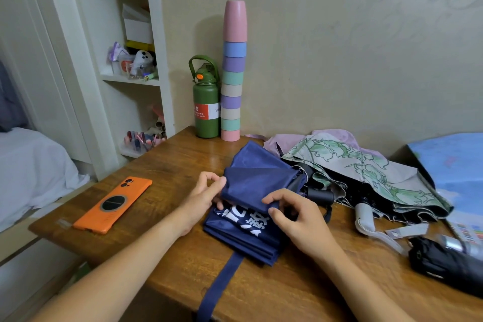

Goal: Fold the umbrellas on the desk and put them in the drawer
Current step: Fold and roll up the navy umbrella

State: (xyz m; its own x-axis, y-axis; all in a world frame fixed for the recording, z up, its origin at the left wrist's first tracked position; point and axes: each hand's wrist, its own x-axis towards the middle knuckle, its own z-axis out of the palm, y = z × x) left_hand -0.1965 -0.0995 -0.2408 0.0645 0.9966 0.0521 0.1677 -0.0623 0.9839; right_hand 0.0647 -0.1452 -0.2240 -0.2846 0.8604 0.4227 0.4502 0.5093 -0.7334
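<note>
Your left hand (202, 196) pinches the left edge of the navy umbrella (256, 191) fabric between thumb and forefinger. Your right hand (298, 213) has its fingers (271, 200) curled onto the fold at the canopy's middle, gripping the cloth. The navy umbrella lies at the centre of the wooden bench (170, 164), its strap (222, 285) trailing over the near edge. Just right of it lies the green-patterned umbrella (366, 172), partly collapsed; the black umbrella (444, 261) sits at the far right. An orange phone (112, 205) lies well to the left.
</note>
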